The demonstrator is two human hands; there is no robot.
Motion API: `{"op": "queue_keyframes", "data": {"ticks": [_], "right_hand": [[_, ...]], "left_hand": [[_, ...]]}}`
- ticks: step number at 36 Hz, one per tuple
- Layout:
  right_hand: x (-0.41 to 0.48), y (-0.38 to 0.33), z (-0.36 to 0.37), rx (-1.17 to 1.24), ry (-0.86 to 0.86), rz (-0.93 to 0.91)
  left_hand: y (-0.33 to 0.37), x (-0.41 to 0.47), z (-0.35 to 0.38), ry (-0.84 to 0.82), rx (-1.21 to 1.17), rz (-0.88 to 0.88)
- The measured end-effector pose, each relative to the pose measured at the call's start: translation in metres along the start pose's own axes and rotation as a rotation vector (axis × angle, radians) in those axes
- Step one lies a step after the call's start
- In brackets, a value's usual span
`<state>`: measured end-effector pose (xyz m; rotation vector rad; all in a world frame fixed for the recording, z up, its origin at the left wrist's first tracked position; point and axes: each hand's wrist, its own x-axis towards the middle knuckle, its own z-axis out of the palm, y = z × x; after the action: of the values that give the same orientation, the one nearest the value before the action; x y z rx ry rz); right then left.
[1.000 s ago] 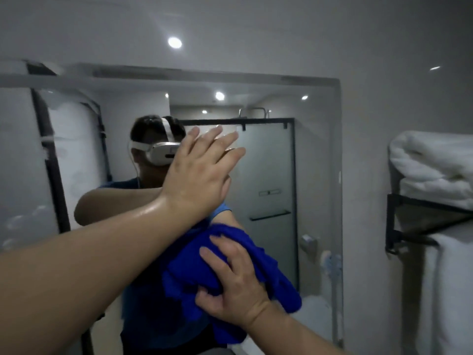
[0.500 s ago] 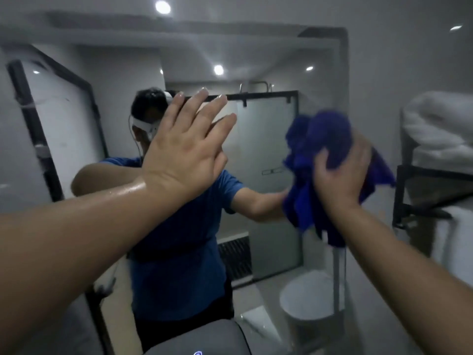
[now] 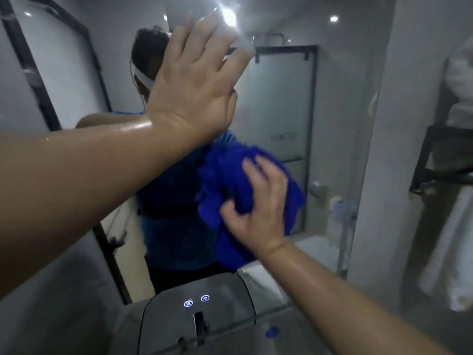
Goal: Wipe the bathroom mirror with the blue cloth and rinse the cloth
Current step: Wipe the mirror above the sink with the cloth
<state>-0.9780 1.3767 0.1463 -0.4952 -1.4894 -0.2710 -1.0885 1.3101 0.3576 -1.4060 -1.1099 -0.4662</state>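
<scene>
The bathroom mirror [image 3: 281, 103] fills the wall ahead and reflects a person in a blue shirt and a glass shower door. My left hand [image 3: 197, 80] is raised flat against the upper glass, fingers spread, holding nothing. My right hand [image 3: 258, 208] presses the bunched blue cloth [image 3: 222, 185] against the lower middle of the mirror, fingers curled into it. Part of the cloth hangs below my palm.
A grey device [image 3: 197, 313] with two lit round icons and a spout sits at the mirror's bottom edge. On the right wall, a black rack [image 3: 440, 165] carries folded white towels [image 3: 460, 83], and another white towel [image 3: 450, 252] hangs below it.
My right hand swept the blue cloth from the mirror's upper right edge down and left to the lower middle. The view shifted, so my left hand sits higher in the frame.
</scene>
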Motion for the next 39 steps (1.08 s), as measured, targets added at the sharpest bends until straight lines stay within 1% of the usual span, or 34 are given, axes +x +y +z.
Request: {"op": "queue_keyframes", "data": {"ticks": [3, 5, 6, 8, 11, 13, 17, 19, 22, 25, 28, 30, 32, 34, 36, 39], "right_hand": [[-0.087, -0.013, 0.007, 0.121, -0.249, -0.102], [-0.136, -0.016, 0.007, 0.149, -0.42, -0.197], [-0.154, -0.013, 0.005, 0.171, -0.463, -0.216], [-0.178, -0.004, -0.001, 0.221, -0.489, -0.201], [-0.189, 0.016, -0.023, 0.186, -0.531, -0.185], [-0.195, 0.037, -0.044, 0.124, -0.508, -0.153], [-0.192, 0.081, -0.091, -0.017, -0.478, 0.016], [-0.176, 0.095, -0.102, -0.084, -0.413, 0.106], [-0.127, 0.114, -0.101, -0.161, -0.214, 0.199], [-0.055, 0.131, -0.093, -0.216, 0.052, 0.301], [0.03, 0.141, -0.082, -0.185, 0.368, 0.403], [0.077, 0.135, -0.074, -0.134, 0.517, 0.416], [0.101, 0.12, -0.068, -0.105, 0.542, 0.392], [0.103, 0.103, -0.064, -0.145, 0.506, 0.332], [0.084, 0.09, -0.058, -0.171, 0.425, 0.275], [0.022, 0.076, -0.047, -0.163, 0.253, 0.264]], "left_hand": [[0.0, 0.001, -0.001, -0.024, -0.006, 0.001], [-0.001, 0.001, 0.001, -0.03, -0.003, 0.01], [0.0, 0.0, 0.001, -0.028, 0.0, 0.012], [-0.001, -0.001, 0.0, -0.027, -0.005, 0.009], [-0.002, 0.0, -0.003, -0.041, -0.018, 0.004], [-0.001, 0.0, -0.004, -0.042, -0.028, 0.011], [-0.001, -0.001, -0.002, -0.037, -0.012, 0.003], [0.001, 0.001, -0.001, -0.034, -0.009, -0.003], [0.002, 0.001, 0.0, -0.031, -0.005, -0.007], [0.0, 0.001, 0.001, -0.033, -0.003, -0.006], [0.0, 0.0, 0.0, -0.029, -0.01, -0.005], [0.001, 0.0, 0.001, -0.042, -0.014, -0.016], [0.001, 0.0, 0.0, -0.057, -0.014, -0.022], [0.001, 0.0, -0.001, -0.056, -0.008, -0.017], [0.002, 0.0, -0.001, -0.058, 0.008, -0.017], [0.001, 0.0, 0.001, -0.075, 0.026, -0.032]]}}
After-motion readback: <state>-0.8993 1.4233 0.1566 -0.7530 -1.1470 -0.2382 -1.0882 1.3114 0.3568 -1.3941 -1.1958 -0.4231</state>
